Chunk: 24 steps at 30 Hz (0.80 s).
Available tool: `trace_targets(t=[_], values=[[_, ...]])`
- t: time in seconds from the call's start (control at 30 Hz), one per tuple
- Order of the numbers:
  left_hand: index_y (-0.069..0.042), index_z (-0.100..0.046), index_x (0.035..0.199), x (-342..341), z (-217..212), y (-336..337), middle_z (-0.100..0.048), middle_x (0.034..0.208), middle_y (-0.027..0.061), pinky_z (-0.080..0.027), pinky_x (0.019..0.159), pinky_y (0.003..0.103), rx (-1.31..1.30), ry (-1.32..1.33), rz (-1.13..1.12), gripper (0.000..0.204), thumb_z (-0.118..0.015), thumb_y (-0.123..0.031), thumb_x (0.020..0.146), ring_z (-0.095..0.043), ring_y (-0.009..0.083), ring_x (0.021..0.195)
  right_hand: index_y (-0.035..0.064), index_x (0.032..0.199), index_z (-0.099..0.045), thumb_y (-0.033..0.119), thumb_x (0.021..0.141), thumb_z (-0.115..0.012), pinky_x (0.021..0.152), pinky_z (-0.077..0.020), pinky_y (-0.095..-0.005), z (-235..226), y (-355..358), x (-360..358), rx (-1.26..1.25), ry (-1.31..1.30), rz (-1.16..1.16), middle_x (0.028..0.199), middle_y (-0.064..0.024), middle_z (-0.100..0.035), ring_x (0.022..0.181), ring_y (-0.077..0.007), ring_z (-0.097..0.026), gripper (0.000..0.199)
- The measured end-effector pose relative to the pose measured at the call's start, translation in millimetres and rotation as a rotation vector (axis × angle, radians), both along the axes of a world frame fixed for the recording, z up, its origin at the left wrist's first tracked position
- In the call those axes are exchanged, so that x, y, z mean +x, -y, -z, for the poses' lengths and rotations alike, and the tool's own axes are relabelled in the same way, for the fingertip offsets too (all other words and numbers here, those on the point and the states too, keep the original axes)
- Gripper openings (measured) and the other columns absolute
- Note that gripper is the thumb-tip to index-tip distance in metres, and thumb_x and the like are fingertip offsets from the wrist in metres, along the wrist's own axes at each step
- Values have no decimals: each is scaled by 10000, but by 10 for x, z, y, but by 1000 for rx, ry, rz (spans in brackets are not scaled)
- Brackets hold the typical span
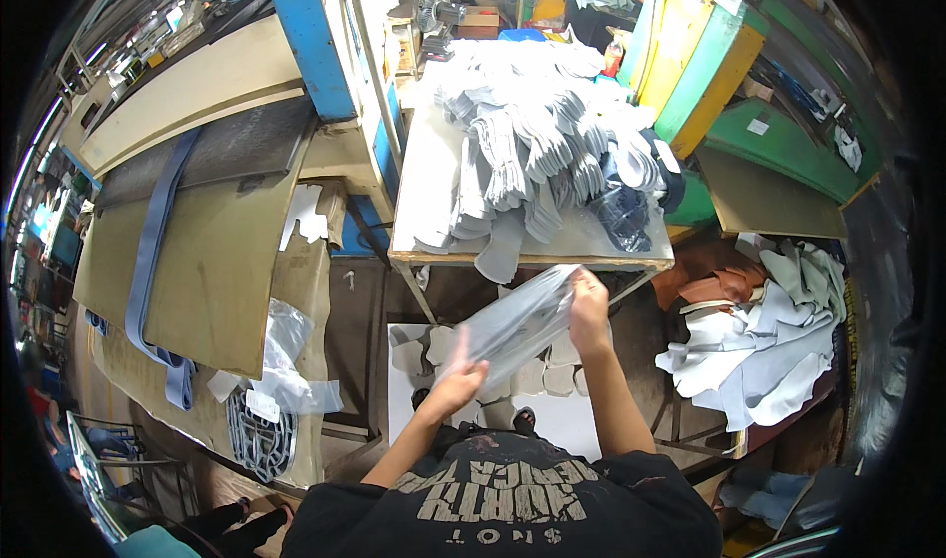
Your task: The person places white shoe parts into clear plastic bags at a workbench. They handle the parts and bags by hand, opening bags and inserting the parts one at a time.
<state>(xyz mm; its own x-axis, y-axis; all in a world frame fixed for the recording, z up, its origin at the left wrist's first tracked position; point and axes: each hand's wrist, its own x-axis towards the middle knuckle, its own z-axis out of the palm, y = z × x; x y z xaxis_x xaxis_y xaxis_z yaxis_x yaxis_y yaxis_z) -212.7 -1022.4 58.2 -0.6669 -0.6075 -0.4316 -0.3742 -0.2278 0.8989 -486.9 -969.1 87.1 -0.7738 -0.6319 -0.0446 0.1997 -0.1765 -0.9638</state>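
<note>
So we've got a piece of clear plastic [517,329] stretched on a slant between our two hands, in front of the surface [419,179] and nearer to us than its front edge. Bag or plain sheet, we honestly can't tell. Our right hand [589,310] is closed up, fingers curled around the plastic's upper right corner. Our left hand [455,386] is at the lower left end, part open, one digit sticking up and the others bent toward the plastic. It's touching, but things are blurry there, so we can't say how tight the grip is. Pale grey cut pieces [527,144] are heaped on the surface, with a dark plastic-wrapped bundle [623,213] by the heap's right side. Below the plastic, more pale pieces [529,376] lie on a white sheet [399,410] around our feet.
</note>
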Motion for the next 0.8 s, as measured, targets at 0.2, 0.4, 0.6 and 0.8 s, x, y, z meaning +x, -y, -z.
trace_targets(t=[0.2,0.4,0.6,0.8], values=[[-72,-431,1541,-263,-785,716,-561,1465,164,-468,1049,332,111,-577,200,457,-480,-113,1088,-633,228,1223,-12,1053,-688,239,1106,-486,746,-489,-378,442,824,-1022,338,-360,528,863,-137,-685,787,-265,-617,326],[-7,-537,1402,-611,-899,2048,-660,1301,124,-484,997,323,-187,-389,-164,348,-469,-78,1068,-652,180,1093,53,1015,-646,304,1075,-489,711,-509,-577,1024,1349,-1188,945,-721,601,909,-258,-724,868,-497,-689,302],[3,-556,1352,-1504,-548,3712,-635,1282,196,-516,987,383,-728,-264,-167,377,-554,-86,985,-641,284,1125,142,1128,-556,57,1006,-517,684,-557,-498,1095,1471,-1132,1179,-822,478,1028,-151,-745,883,-374,-737,153],[-68,-443,1492,-2903,-272,5268,-579,1386,241,-505,1036,420,-899,46,-251,581,-600,-340,1004,-610,361,1205,147,1128,-556,54,976,-569,700,-587,-462,1142,1473,-1166,1385,-809,466,1061,-115,-746,932,-353,-742,178]])
